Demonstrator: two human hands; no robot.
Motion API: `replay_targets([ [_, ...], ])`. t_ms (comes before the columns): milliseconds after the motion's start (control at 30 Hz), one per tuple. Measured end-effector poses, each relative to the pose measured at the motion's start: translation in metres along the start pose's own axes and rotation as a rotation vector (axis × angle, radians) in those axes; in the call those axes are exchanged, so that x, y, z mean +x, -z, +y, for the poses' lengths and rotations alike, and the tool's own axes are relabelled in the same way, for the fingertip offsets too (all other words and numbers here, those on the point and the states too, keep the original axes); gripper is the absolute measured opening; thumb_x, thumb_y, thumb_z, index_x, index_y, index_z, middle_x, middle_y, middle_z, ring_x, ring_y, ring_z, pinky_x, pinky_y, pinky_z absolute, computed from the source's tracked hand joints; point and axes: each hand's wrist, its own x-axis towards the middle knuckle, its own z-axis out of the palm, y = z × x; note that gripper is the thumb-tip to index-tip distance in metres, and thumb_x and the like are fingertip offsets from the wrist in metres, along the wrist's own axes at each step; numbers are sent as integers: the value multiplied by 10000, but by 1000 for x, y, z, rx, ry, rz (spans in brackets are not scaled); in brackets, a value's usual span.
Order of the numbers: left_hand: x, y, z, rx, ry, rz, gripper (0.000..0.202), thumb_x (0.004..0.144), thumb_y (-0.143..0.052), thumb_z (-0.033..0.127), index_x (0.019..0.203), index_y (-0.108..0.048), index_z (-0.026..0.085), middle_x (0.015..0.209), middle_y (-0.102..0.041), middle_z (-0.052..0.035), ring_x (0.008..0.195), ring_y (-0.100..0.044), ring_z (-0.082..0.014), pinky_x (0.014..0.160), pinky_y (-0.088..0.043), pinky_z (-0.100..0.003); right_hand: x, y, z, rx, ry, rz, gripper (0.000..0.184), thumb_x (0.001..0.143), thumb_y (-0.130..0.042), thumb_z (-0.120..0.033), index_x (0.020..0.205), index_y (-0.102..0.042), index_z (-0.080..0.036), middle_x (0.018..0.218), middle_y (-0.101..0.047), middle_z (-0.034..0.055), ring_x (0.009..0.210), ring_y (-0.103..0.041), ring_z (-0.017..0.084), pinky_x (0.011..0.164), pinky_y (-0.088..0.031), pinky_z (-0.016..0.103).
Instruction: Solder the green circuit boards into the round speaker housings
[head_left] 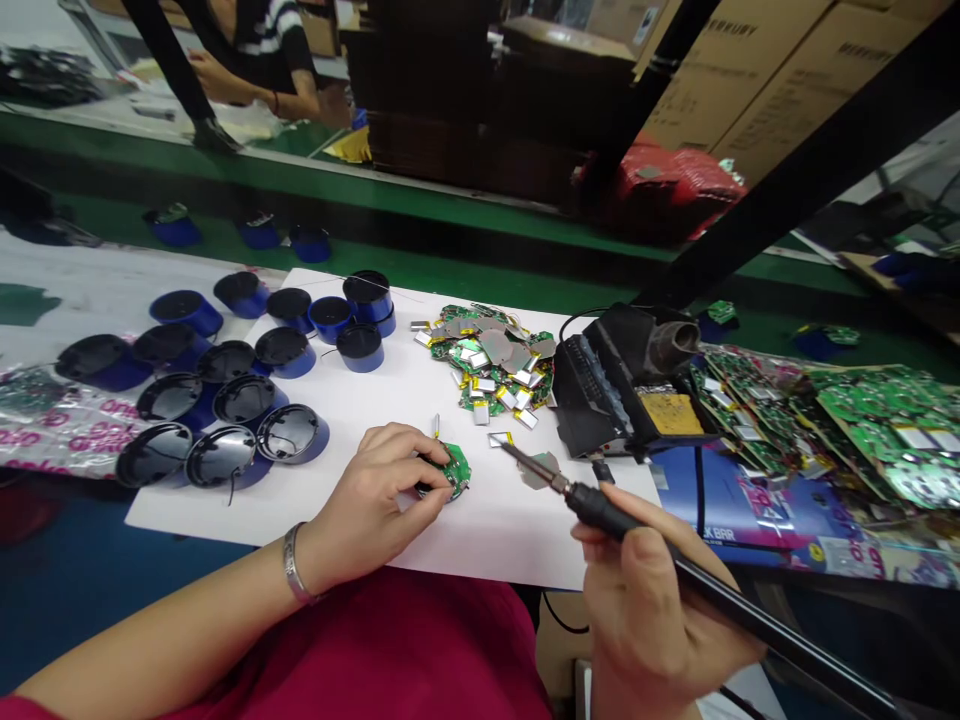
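My left hand (379,500) pinches a small round green circuit board (452,470) against the white sheet (360,400). My right hand (652,610) is wrapped round the black handle of a soldering iron (592,505). Its metal tip points up and left, ending a little to the right of the board, near a small battery cell (500,438). A silver bracelet sits on my left wrist.
Behind the board lies a pile of green boards and silver battery cells (491,355). A black soldering station (622,385) stands to the right, with panels of green boards (862,420) beyond it. Several blue round housings (232,385) crowd the left. Another person works at the far bench.
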Motion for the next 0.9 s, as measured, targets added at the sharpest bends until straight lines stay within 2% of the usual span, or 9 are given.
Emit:
replay_targets([
  [67,-2,-4,-1,14,1,15,121,842,-672,100,793,-697,209,939,-722,-25,940,-643,-180,907,-429,-369,-5,3,-4,-34,50,-1,125,838,-656,-166,952,-705,-157,782,-691,17,563,-641,129,488,-495,258],
  [133,-3,-7,-2,28,17,22,121,840,-671,106,786,-694,212,935,-729,-19,937,-649,-182,909,-424,-379,-8,3,-10,-24,127,-72,120,780,-670,-107,884,-645,-161,701,-636,-7,551,-608,126,497,-488,261],
  [233,-3,-7,-2,59,52,-5,118,840,-667,126,770,-695,216,938,-733,-18,933,-653,-186,906,-416,-389,-8,4,-18,7,171,-274,186,765,-610,-49,887,-549,-175,653,-562,-23,533,-547,119,491,-462,267],
  [300,-2,-5,-1,76,80,-32,116,843,-663,143,763,-697,219,945,-734,-21,939,-653,-190,910,-410,-396,-6,5,-22,-44,194,-437,236,759,-587,-26,922,-512,-179,668,-551,-15,548,-533,119,502,-458,268],
  [367,-1,-3,0,79,106,-61,123,853,-655,161,763,-704,227,962,-734,-24,953,-650,-195,919,-401,-406,-3,6,-25,-103,247,-546,269,751,-582,-24,946,-488,-183,685,-552,-8,563,-533,120,518,-467,270],
  [467,0,0,0,45,155,-112,119,865,-661,181,781,-723,238,1002,-727,-23,988,-641,-200,942,-388,-416,-1,7,-26,-155,306,-555,283,740,-584,-28,946,-474,-186,679,-545,-8,562,-524,118,518,-458,262],
  [633,0,1,-1,27,221,-160,121,863,-676,179,780,-738,241,1029,-709,-16,1025,-627,-210,961,-371,-426,-1,7,-22,-167,323,-583,296,729,-590,-31,945,-462,-187,674,-532,-14,567,-521,118,525,-445,263],
  [900,6,0,1,67,307,-202,142,824,-698,183,718,-753,260,1010,-697,-6,1015,-614,-217,952,-375,-444,-1,-1,-26,-190,297,-500,243,736,-581,-54,900,-478,-201,636,-533,-17,536,-502,124,490,-412,258],
])
